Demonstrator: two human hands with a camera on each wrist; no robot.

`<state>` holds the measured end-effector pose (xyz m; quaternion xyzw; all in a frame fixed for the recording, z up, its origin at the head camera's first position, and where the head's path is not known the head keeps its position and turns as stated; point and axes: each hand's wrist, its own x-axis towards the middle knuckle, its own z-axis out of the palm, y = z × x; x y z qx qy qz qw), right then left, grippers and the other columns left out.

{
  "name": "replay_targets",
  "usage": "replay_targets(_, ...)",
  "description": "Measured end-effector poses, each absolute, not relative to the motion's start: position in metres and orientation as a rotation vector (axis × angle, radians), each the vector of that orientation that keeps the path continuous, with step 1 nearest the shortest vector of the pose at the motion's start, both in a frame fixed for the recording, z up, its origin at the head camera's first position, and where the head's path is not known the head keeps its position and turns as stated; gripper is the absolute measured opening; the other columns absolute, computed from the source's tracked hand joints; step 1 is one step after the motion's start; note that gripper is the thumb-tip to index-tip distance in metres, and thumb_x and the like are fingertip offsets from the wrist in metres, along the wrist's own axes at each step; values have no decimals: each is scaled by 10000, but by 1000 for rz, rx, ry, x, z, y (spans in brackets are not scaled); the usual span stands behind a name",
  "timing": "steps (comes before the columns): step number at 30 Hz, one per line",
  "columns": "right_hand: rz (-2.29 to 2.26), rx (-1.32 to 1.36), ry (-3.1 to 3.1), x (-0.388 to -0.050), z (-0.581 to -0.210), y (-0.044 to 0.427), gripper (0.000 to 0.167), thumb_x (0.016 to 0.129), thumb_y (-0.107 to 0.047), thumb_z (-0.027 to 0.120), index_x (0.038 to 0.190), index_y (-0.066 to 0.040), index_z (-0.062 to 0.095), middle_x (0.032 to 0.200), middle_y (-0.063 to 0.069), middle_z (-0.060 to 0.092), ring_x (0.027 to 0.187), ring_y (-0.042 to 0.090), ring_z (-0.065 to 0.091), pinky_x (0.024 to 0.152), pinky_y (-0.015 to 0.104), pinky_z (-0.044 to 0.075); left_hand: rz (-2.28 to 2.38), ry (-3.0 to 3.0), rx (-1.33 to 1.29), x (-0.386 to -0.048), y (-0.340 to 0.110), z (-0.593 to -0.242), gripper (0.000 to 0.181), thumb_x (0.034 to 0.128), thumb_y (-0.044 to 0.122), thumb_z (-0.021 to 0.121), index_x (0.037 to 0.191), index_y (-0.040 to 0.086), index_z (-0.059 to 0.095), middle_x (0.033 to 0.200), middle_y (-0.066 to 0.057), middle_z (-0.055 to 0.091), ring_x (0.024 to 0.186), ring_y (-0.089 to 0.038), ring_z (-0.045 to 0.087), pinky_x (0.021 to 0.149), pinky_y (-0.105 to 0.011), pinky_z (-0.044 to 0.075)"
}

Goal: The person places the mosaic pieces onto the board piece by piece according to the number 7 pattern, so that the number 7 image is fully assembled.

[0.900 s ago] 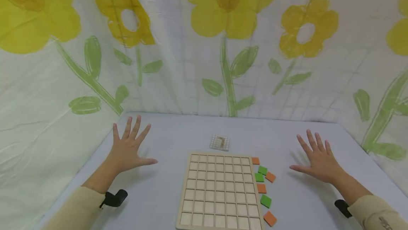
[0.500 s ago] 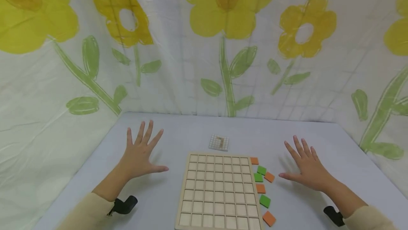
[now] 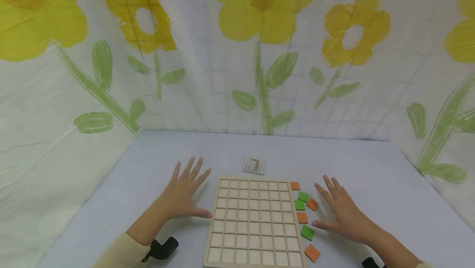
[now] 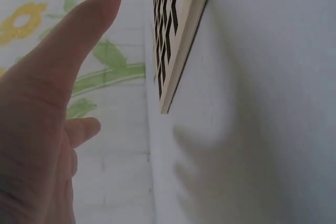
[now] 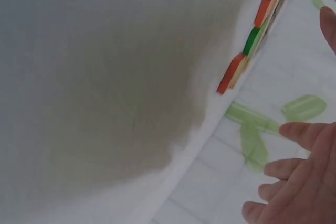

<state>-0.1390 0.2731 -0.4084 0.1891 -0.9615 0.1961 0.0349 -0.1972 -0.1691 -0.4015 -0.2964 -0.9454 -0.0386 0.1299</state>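
Observation:
A wooden grid board [image 3: 256, 222] with square recesses lies flat on the white table. Along its right edge are several loose orange tiles [image 3: 312, 253] and green tiles [image 3: 307, 232]. My left hand [image 3: 182, 198] hovers with spread fingers just left of the board, its thumb tip by the board's edge in the head view. To the right of the tiles, my right hand [image 3: 345, 214] is held above the table, fingers extended, thumb nearest a green tile. Neither hand holds anything. Both cast shadows on the table in the wrist views.
Behind the board lies a small card [image 3: 254, 164] with a printed grid and a coloured pattern. A white curtain [image 3: 208, 74] with yellow flowers hangs along the back of the table [image 3: 156, 148]. A black wrist device [image 3: 163, 248] sits below the left hand.
Both hands have moved inward and nearer, the left one rightward to the board and the right one leftward to the tiles. Board, tiles and card stay in place on the table.

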Motion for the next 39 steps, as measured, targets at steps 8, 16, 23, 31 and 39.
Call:
replay_targets(8,740,554,-2931,-118,-407,260,846,695,-545,728,1374,-127,446,1530,116,240,1377,391,225,964,675,352,-404,-2978,-1016,-197,-154,-408,1152,562,767,660,1465,147,303,1567,-109,119,1442,-366,88,1146,-610,-4)
replay_targets(16,864,558,-2957,-108,-408,258,688,717,-514,723,1285,-162,557,1346,54,490,1197,276,494,857,403,528,-746,-3061,-1078,-199,-147,-423,1101,570,683,730,1451,153,335,1556,-94,186,1419,-356,211,1157,-594,36)
replay_targets(23,1204,1013,-2717,-108,-425,267,415,798,-197,731,1170,-70,596,1111,50,595,899,33,532,667,198,476,-878,-3024,-1070,-200,-145,-430,1034,586,633,760,1420,142,393,1536,-59,267,1409,-309,266,1169,-560,80)
replay_targets(31,1444,1161,-2688,-107,-434,267,274,815,-149,710,1078,-108,648,1012,14,629,878,31,568,707,169,507,-854,-2994,-1089,-200,-150,-437,1015,591,655,740,1409,150,413,1524,-32,306,1419,-280,247,1174,-542,90)
replay_targets(39,1472,1245,-2701,-109,-438,266,221,838,-140,687,1059,-134,684,1019,-9,634,933,6,571,763,155,514,-928,-2999,-1090,-201,-150,-441,996,613,633,738,1412,139,405,1538,-40,269,1438,-273,191,1177,-540,18)
